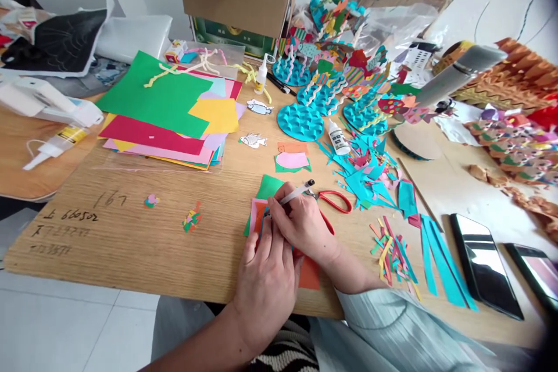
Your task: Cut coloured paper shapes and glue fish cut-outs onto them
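My right hand point(300, 222) grips a slim white pen point(291, 195), with its tip pointing down at a small pink-edged orange paper piece point(258, 216). My left hand point(265, 285) holds that paper flat from below, its fingers on the piece and partly hiding it. A green paper sheet point(269, 188) pokes out behind the piece, and an orange sheet point(310, 274) lies under my right wrist. Red-handled scissors point(335, 200) rest just beyond my right hand, with their blades hidden.
The wooden table point(108, 244) holds stacked coloured paper point(152, 119), teal paper cut-offs point(360, 177), mixed paper strips point(392, 253), and teal dimpled discs point(300, 122) with paper decorations. A white glue bottle point(338, 136) stands nearby. Two dark tablets or phones point(483, 264) lie at right.
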### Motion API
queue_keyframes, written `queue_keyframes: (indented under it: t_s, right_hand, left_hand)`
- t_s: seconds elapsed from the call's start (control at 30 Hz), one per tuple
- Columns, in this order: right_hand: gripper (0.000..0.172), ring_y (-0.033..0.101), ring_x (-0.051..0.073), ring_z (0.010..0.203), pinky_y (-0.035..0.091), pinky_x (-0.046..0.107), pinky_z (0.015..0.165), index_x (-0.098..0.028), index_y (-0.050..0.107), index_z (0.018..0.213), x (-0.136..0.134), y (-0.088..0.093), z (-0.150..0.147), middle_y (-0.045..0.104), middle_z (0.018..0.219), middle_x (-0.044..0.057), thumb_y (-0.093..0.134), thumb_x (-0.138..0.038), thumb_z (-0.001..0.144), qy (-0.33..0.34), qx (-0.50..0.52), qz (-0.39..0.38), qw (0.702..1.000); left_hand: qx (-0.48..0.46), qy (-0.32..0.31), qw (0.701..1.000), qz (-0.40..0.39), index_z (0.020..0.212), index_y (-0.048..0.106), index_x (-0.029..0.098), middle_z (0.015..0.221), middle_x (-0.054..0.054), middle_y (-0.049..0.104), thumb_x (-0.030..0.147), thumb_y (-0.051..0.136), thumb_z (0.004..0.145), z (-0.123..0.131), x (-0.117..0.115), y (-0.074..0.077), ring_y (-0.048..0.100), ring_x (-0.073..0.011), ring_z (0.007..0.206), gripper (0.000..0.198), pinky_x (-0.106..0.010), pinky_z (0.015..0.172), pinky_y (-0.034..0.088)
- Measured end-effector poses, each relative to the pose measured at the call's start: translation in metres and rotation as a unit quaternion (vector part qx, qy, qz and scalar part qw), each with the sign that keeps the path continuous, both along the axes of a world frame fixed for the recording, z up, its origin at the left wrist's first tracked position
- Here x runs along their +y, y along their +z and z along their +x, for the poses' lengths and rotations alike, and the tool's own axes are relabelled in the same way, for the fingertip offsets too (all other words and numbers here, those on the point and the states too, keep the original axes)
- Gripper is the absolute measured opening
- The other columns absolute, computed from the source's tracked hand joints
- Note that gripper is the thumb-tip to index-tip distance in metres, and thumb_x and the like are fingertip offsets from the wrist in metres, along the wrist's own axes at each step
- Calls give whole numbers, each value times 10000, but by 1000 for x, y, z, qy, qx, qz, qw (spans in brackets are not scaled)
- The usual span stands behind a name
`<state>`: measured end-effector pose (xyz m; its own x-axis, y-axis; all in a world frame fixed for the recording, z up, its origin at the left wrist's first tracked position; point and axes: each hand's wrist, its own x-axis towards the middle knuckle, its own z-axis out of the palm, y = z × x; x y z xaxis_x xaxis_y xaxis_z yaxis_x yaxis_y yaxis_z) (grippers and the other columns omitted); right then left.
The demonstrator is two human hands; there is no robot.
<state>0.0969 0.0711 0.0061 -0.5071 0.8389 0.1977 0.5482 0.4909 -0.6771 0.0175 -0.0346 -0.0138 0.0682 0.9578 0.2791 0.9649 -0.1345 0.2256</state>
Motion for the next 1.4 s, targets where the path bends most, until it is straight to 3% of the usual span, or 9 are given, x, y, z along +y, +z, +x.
queue_keyframes:
  t_s: [0.3,0.67,1.1,1.4]
  right_hand:
    - [145,469,104,491,360,219,508,-207,437,739,2,2,-3,487,596,-29,458,-214,883,0,0,-3,1000]
    - [198,357,91,411,265,227,465,-219,405,689,3,3,-3,379,503,-66,457,-228,879,-7,-20,22,1000]
    - [109,422,117,495,291,235,507,-194,450,805,3,4,-6,482,601,-25,405,-238,894,21,-42,60,997]
    - [110,388,124,487,277,235,495,-192,453,798,1,10,-5,446,564,-32,394,-222,886,35,-60,51,996]
  left_hand:
    - [-8,-16,1000,-12,1138,644,109,1208,-140,654,289,507,917,-1,0,5,553,-280,1173,316,-445,966,380]
    - [12,-24,999,-25,1136,632,95,1215,-160,643,314,472,936,-2,1,6,532,-290,1195,337,-459,966,366]
    - [14,-28,999,-23,1089,645,87,1103,-164,671,309,453,942,-3,1,8,559,-293,1125,329,-467,941,381]
    - [7,-24,999,-32,1082,647,92,1091,-159,674,311,468,933,-3,0,5,553,-285,1145,320,-459,966,367]
